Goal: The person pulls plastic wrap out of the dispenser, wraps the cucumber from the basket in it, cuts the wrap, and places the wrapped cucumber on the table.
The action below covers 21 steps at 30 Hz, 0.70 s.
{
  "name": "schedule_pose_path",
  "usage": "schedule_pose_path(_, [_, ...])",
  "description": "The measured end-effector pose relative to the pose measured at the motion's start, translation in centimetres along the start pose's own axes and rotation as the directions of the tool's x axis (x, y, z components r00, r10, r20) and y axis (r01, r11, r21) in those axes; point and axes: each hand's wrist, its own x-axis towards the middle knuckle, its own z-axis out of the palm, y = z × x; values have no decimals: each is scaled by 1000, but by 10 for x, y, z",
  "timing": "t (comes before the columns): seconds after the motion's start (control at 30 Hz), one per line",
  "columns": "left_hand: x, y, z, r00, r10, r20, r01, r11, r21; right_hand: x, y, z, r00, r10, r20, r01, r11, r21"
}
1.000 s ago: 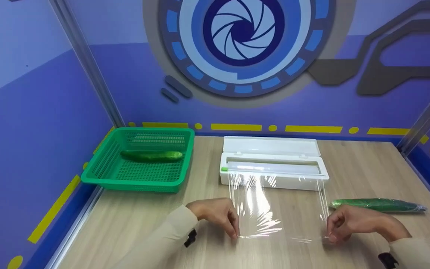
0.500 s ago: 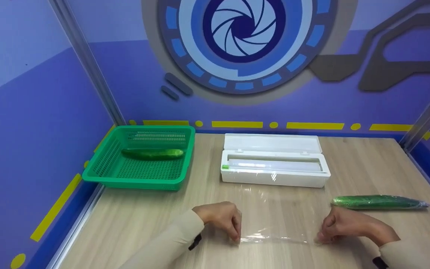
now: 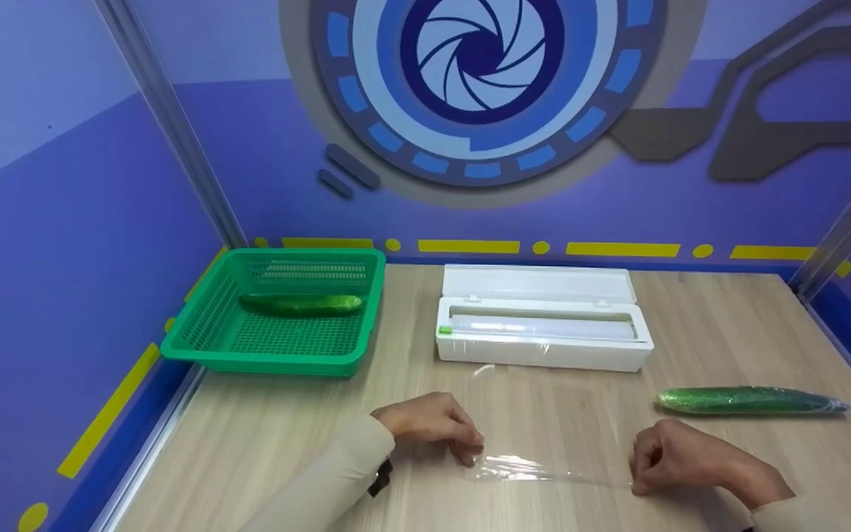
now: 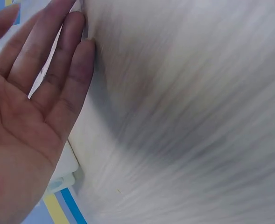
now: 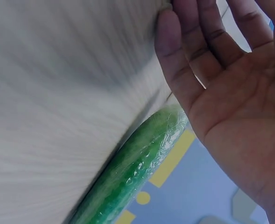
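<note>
A clear sheet of cling film (image 3: 518, 468) lies low over the table in front of the dispenser. At its near left corner my left hand (image 3: 433, 425) touches it with the fingertips; the thumb stands apart from the fingers in the left wrist view. My right hand (image 3: 695, 462) pinches the film's near right corner between thumb and fingers. Behind the film, the white cling film dispenser (image 3: 544, 356) stands with its lid raised, and a roll (image 3: 544, 326) shows inside. A cucumber wrapped in film (image 3: 750, 400) lies just beyond my right hand.
A green plastic basket (image 3: 270, 363) stands at the back left, holding an unwrapped cucumber (image 3: 300, 304). Printed wall panels (image 3: 470, 214) close off the back and both sides of the wooden table (image 3: 285, 443). On the dispenser's front edge sits a green slider (image 3: 445, 330).
The film, earlier stretched taut from the dispenser, now lies slack and low near the table. My right hand has moved slightly left, and my left thumb and fingers have spread apart.
</note>
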Motion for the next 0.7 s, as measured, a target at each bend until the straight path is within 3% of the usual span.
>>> schedule_pose_path(0.13, [3,-2,3,1000,17,-18,-17,1000,2,0,1,1,1000,-20,-4,20,999,35])
schedule_pose_path(0.3, [8,-3,12,988,78,-132,-50,978,200,2,1,4,999,-20,-30,22,997,68])
schedule_pose_path(0.43, [9,-2,19,976,90,-201,-21,947,322,5,0,6,999,28,-33,-28,1000,-8])
schedule_pose_path(0.57, [9,0,23,971,118,-207,-21,908,418,7,-2,7,996,86,-26,-88,992,-90])
schedule_pose_path(0.7, [8,0,25,972,147,-185,-45,885,464,5,0,7,997,73,-18,-74,992,-98])
